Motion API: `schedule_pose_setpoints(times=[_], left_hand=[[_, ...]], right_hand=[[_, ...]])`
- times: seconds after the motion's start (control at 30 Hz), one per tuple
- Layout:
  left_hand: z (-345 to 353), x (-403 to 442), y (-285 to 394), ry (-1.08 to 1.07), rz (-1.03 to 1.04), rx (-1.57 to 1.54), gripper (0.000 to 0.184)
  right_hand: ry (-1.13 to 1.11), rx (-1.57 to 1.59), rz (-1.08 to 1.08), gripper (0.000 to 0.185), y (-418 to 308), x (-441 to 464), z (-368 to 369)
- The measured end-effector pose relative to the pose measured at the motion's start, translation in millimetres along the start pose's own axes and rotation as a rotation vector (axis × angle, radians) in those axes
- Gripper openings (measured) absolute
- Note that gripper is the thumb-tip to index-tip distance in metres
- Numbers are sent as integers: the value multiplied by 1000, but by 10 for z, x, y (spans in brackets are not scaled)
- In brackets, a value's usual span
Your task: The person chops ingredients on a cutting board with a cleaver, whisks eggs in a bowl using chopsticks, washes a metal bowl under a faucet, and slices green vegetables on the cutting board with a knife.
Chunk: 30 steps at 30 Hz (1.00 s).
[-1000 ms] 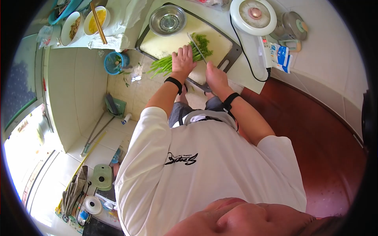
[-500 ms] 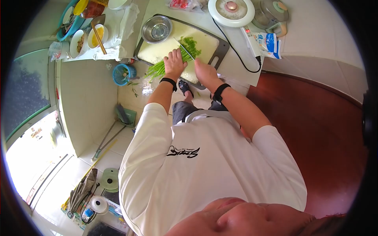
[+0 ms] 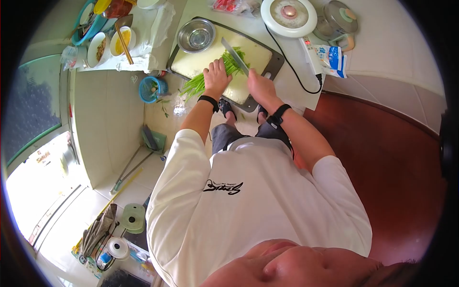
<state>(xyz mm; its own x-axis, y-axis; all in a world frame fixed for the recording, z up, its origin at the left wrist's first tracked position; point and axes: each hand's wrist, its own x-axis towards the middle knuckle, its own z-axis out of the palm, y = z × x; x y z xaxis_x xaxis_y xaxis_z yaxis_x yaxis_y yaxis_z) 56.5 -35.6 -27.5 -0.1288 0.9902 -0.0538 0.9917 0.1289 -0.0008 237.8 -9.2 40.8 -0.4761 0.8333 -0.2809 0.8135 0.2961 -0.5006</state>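
A bunch of long, thin green stalks (image 3: 195,87) lies across the cutting board (image 3: 259,53). My left hand (image 3: 216,78) presses on the stalks, its fingers curled over them. My right hand (image 3: 261,87) is wrapped round the handle of a kitchen knife (image 3: 234,56), hiding that handle. The blade points away from me over the greens, just right of my left fingertips, its flat side showing. Cut green pieces lie around the blade, partly covered by it. Whether the edge touches them I cannot tell. At the board's far left corner sits a shiny metal bowl (image 3: 196,36).
Behind the board stands a white round appliance (image 3: 289,14); its black cord (image 3: 291,67) runs to a power strip (image 3: 311,56) on the right. Bowls of food (image 3: 123,42) with chopsticks crowd the left counter. A blue basket (image 3: 153,90) stands below, left of the board.
The knife blade has lifted and tilted, and more of its flat side shows. My left hand stays on the stalks. The whole view has shifted slightly.
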Motion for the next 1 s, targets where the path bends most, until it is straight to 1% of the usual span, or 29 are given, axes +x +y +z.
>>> schedule_pose_setpoints(times=[0.03, 0.17, 0.23, 0.37, 0.57, 0.63, 0.73, 0.87, 0.93, 1.0], left_hand=[[19, -6, -6, 25, 5, 12, 76], [-21, 8, 1, 0, -5, -24, 74], [-22, 1, 0, 2, -10, -34, 76], [-69, 15, 7, -42, -19, -32, 77], [-93, 15, -6, -70, -26, -61, 77], [-95, 25, -11, -108, -25, -55, 78], [-106, 13, -35, -100, -1, -63, 80], [-44, 35, -52, -110, 9, -39, 81], [-8, 26, -65, -68, 29, -34, 81], [-12, 33, -69, -74, 27, -37, 81]], right_hand=[[41, -2, -29, 19, 3, -36, -4], [51, -55, -63, 18, -50, -127, -37], [95, -89, -125, 16, -68, -170, -7], [96, -139, -144, 14, -84, -192, 68], [-26, -147, -102, 15, -163, -270, -73], [-104, -121, -63, 17, -188, -273, -125], [-93, -141, -94, 19, -105, -187, -21], [-109, -115, -70, 20, -83, -60, 86], [-93, -116, -76, 21, -86, -3, 142], [-96, -104, -62, 20, -88, 38, 202]])
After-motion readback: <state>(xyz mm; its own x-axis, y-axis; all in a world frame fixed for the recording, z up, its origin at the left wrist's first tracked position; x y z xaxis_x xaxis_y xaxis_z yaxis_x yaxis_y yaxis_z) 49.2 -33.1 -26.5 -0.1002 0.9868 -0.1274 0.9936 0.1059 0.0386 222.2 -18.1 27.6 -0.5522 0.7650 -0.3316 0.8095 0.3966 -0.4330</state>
